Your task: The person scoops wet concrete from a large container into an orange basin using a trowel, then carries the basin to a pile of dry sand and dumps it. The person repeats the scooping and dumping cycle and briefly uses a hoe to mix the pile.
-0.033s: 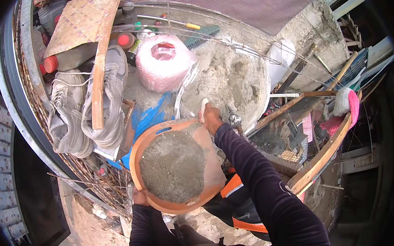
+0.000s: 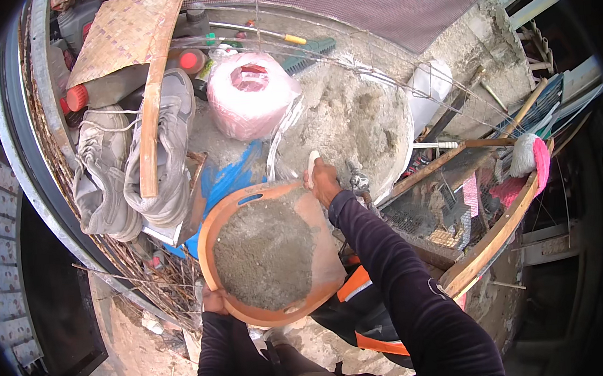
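Note:
My left hand (image 2: pixel 216 301) is closed on the lower left rim of a round orange basin (image 2: pixel 208 254). Grey sandy mix (image 2: pixel 264 250) fills much of the basin, and its right inner side shows a bare tan strip. At the upper right rim, my right hand (image 2: pixel 325 182) is closed. A pale, rounded piece (image 2: pixel 311 161) sticks up at its fingers; whether this is a handle or a wrapped finger I cannot tell. Just beyond that hand lies a wide, white-rimmed container (image 2: pixel 410 135) with more grey mix in it.
Worn grey shoes (image 2: pixel 162 145) stand left, under a wooden strip (image 2: pixel 152 128). Behind the basin is a pink plastic-wrapped roll (image 2: pixel 253 97). A wood-framed mesh screen (image 2: pixel 494 244) lies right, with a brush (image 2: pixel 533 158) on its edge. A black and orange bag-like thing (image 2: pixel 359 310) sits below the basin.

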Available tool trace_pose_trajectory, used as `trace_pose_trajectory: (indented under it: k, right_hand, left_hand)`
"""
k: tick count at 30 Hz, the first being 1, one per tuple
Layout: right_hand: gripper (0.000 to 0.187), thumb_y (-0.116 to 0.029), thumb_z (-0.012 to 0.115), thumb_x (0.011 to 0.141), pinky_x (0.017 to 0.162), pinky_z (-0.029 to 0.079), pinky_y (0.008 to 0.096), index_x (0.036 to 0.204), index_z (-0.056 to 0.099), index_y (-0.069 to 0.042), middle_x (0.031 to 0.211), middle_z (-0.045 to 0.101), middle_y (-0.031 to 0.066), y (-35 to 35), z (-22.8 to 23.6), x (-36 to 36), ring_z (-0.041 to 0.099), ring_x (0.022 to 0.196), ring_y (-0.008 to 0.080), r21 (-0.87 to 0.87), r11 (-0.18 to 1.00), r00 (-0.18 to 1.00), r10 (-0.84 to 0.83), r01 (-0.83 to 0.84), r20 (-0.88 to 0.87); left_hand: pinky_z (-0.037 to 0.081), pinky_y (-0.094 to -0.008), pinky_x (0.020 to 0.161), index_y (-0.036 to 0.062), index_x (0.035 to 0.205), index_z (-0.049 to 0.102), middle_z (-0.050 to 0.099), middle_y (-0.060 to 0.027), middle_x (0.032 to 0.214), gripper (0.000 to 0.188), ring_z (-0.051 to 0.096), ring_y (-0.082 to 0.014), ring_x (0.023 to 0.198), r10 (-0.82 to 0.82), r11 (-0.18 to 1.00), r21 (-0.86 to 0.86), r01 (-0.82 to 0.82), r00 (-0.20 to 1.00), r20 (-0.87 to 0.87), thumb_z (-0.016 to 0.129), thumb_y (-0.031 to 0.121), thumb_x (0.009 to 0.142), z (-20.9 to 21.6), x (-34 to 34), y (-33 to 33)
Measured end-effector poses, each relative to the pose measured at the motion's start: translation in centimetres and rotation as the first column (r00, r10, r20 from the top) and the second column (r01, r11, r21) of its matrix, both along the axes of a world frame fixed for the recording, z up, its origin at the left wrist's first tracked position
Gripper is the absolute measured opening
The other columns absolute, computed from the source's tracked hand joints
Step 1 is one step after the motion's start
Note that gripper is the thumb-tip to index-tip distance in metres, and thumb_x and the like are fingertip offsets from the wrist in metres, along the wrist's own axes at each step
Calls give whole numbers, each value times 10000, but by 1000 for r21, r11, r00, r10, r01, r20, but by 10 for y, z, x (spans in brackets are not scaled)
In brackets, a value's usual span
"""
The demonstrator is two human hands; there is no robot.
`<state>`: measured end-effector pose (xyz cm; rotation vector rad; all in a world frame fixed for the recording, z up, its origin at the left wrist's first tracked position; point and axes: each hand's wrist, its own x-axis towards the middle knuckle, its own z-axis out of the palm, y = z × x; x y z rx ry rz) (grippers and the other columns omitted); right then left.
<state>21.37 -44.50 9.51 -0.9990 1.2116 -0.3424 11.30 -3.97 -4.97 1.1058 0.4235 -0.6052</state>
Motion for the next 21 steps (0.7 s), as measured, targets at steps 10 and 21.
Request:
trace_pose_trajectory:
  k: [10, 21]
  right_hand:
    - [247, -252, 437, 937, 340, 371, 308, 971, 457, -8, 653, 525, 90, 46, 4, -57, 479, 435, 165, -172, 967, 975, 206, -190, 84]
    - [323, -209, 485, 921, 498, 462, 322, 1158, 549, 1, 747, 611, 118, 34, 90, -164, 565, 541, 203, -310, 314, 432, 768, -898, -473]
  left_hand:
    - [435, -312, 417, 52, 863, 501, 451, -33, 657, 333, 498, -196, 487, 13, 999, -30, -14, 999, -42, 448, -104, 573, -24, -4, 13]
    - [448, -305, 450, 34, 965, 533, 474, -28, 666, 415, 530, -187, 529, 32, 999, -24, -33, 998, -59, 437, -124, 592, -4, -2, 1]
